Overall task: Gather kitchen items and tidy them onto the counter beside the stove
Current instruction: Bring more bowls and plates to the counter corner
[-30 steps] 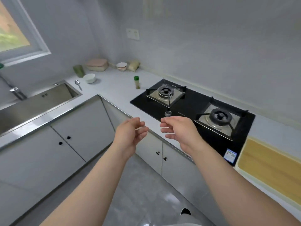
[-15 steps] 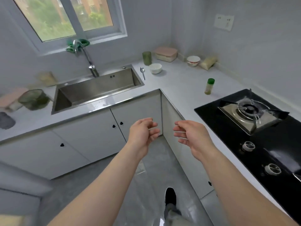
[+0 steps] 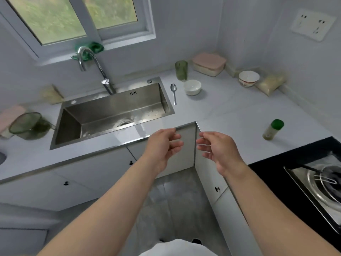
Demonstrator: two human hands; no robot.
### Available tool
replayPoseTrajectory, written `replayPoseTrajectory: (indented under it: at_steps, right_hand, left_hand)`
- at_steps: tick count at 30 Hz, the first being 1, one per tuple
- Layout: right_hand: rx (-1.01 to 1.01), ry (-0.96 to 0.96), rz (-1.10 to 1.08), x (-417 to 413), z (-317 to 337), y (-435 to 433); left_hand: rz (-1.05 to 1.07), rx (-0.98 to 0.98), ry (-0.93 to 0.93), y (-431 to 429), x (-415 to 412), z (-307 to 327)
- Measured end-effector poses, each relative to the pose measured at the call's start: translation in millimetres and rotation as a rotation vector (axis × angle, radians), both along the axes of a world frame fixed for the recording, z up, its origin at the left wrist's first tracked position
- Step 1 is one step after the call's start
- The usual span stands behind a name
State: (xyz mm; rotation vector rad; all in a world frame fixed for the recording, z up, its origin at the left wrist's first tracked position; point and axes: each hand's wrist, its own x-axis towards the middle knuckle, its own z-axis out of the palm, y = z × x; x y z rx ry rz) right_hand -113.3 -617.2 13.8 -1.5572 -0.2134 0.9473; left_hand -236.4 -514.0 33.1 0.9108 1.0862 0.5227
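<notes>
My left hand [image 3: 164, 145] and my right hand [image 3: 219, 150] hover empty, fingers loosely curled, in front of the counter's inner corner. On the white counter [image 3: 230, 111] lie a spoon [image 3: 173, 93], a white bowl [image 3: 192, 87], a green cup [image 3: 181, 70], a pink-lidded box [image 3: 209, 64], a patterned bowl [image 3: 248, 78] and a bag of grains [image 3: 271, 85]. A green-capped spice bottle [image 3: 273, 129] stands near the black stove [image 3: 302, 182] at the right.
A steel sink [image 3: 114, 113] with a tall faucet [image 3: 96, 69] sits under the window. Left of it are a green strainer bowl [image 3: 27, 125], a pink item [image 3: 9, 117] and a blurred packet [image 3: 50, 94]. Cabinet doors [image 3: 92, 174] run below the counter.
My view has swung left from the stove to the sink corner and moved closer. Both hands stay empty and held out in front of me.
</notes>
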Motion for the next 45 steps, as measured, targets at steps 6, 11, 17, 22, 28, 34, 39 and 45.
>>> replayPoseTrajectory:
  at_steps: [6,11,17,22,28,34,39,45]
  right_hand:
    - [-0.039,-0.018,-0.093,52,-9,62]
    - [-0.095,-0.079,-0.241,97,-17,130]
    - [-0.172,-0.057,-0.386,126,-17,179]
    - [-0.245,-0.024,-0.501,146,-22,194]
    - [-0.294,0.000,-0.601,178,-32,201]
    - [-0.274,0.065,-0.636,229,-41,215]
    - [-0.262,0.160,-0.666,296,-55,233]
    - [-0.246,0.275,-0.724,383,-86,265]
  left_hand:
    - [-0.014,-0.082,0.002,85,67,-22]
    - [-0.176,-0.203,0.054,178,135,-50]
    - [-0.321,-0.237,0.164,266,201,-69]
    - [-0.422,-0.307,0.197,311,259,-89]
    - [-0.394,-0.366,0.245,344,307,-119]
    - [-0.396,-0.298,0.318,360,334,-138]
    - [-0.376,-0.239,0.403,371,353,-154]
    - [-0.326,-0.212,0.527,380,361,-158]
